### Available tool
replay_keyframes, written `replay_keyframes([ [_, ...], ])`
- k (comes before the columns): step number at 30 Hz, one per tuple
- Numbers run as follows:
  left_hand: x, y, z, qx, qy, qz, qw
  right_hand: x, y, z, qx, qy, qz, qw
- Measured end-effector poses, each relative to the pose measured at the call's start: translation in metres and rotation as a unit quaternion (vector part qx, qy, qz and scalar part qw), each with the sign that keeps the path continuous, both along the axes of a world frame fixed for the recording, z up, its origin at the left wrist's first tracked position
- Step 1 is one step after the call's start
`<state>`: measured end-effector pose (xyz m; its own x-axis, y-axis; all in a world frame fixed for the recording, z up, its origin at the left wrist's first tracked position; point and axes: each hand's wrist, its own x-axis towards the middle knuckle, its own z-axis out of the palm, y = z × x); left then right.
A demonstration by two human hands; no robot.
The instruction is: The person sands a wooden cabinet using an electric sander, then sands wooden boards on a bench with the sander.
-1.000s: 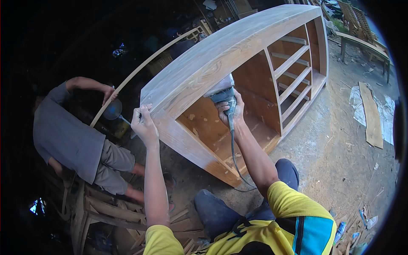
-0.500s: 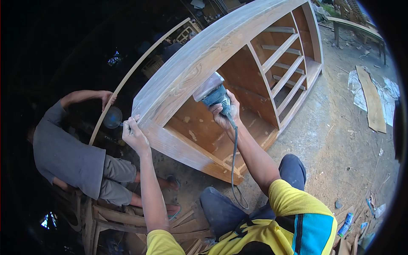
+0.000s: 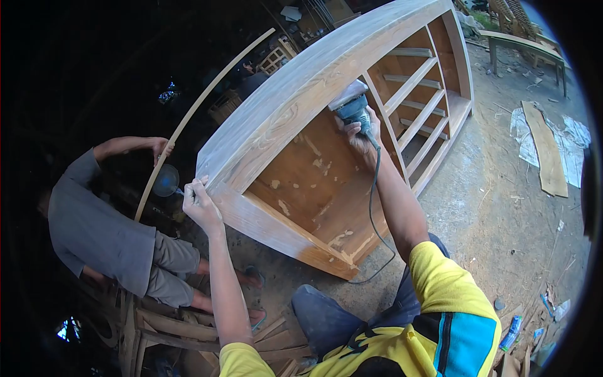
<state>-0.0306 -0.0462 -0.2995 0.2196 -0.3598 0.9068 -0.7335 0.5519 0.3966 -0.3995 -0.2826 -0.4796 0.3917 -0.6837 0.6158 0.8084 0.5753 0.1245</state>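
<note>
Right hand: corded teal-grey power sander gripped; sanding apparently in hand.
Left hand: long bare-wood cabinet pinched at near corner.
Pale wooden front rail: beside right hand; flat, even pressure probably needed.

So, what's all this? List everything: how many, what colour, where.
cabinet: 1, brown and whitish, centre
power sander: 1, teal and grey, cabinet's front
cord: 1, dark, hanging from the sander
wooden strip: 1, tan, left of the cabinet
co-worker: 1, grey clothes, left
wooden frame: 1, brown, lower left
bench: 1, pale top, upper right
board: 1, tan, right
sheet: 1, whitish, under the board
wood scraps: several, tan, bottom
container: 1, blue, lower right
dark clutter: uncountable, upper left
shirt: 1, mostly yellow, bottom
left hand: 1, dusty, cabinet's corner
right hand: 1, dusty, on the sander
</note>
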Motion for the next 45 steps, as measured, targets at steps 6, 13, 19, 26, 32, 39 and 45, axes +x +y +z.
replay_keyframes([
  [6, 0.003, -0.001, -0.001, -0.009, 0.006, -0.014, 1.000, 0.065, 0.058, 0.001, -0.010, 0.004, 0.063, 0.998],
  [13, -0.004, 0.007, 0.004, -0.019, -0.012, -0.009, 1.000, 0.154, 0.134, 0.006, -0.010, -0.015, 0.154, 0.988],
  [19, -0.002, 0.006, 0.003, -0.031, -0.019, -0.016, 0.999, 0.185, 0.174, 0.009, 0.005, -0.020, 0.217, 0.976],
  [26, 0.000, 0.009, 0.003, -0.032, -0.006, -0.054, 0.998, 0.176, 0.218, 0.033, 0.179, 0.074, 0.056, 0.979],
  [32, 0.009, 0.009, 0.008, -0.030, 0.023, -0.169, 0.985, 0.189, 0.269, 0.070, 0.264, 0.204, -0.355, 0.873],
  [39, 0.059, -0.025, 0.029, 0.074, -0.059, -0.284, 0.954, 0.187, 0.319, 0.105, 0.056, 0.469, -0.661, 0.583],
  [45, 0.079, -0.028, 0.024, 0.040, -0.055, -0.345, 0.936, 0.236, 0.338, 0.079, -0.172, 0.458, -0.814, 0.312],
])
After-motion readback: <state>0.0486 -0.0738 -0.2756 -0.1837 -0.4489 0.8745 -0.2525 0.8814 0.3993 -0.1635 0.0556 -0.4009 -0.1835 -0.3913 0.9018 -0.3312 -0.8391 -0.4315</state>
